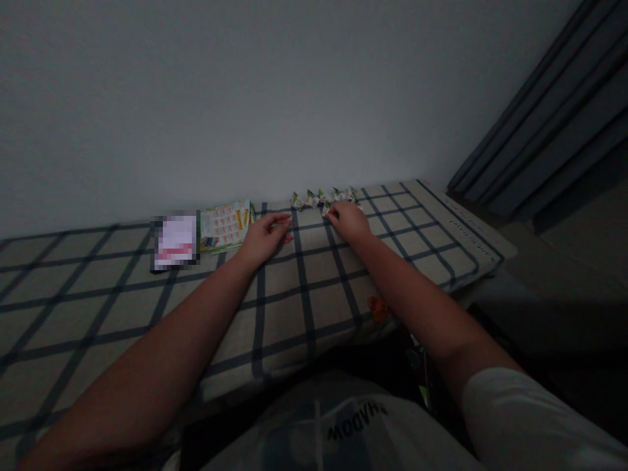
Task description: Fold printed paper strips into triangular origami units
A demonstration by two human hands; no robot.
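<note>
Several small folded paper pieces [314, 199], white with green and printed patches, stand in a row by the wall. My right hand [349, 221] is at the front of this row, its thumb and fingertips pinched on a small folded paper piece [326, 207]. The fingers cover part of that piece. To the left, my left hand [265, 237] is over the checked cloth with its fingers apart and nothing in them. It is just right of a stack of printed paper sheets [226, 226], green-edged with orange patches.
A pixelated, whitish-pink flat object [176, 239] with a dark edge lies left of the sheets. A small orange item [377, 309] sits at the table's near edge, beside my right forearm. The checked tablecloth [282, 314] meets a plain wall behind; dark curtains [549, 104] hang at right.
</note>
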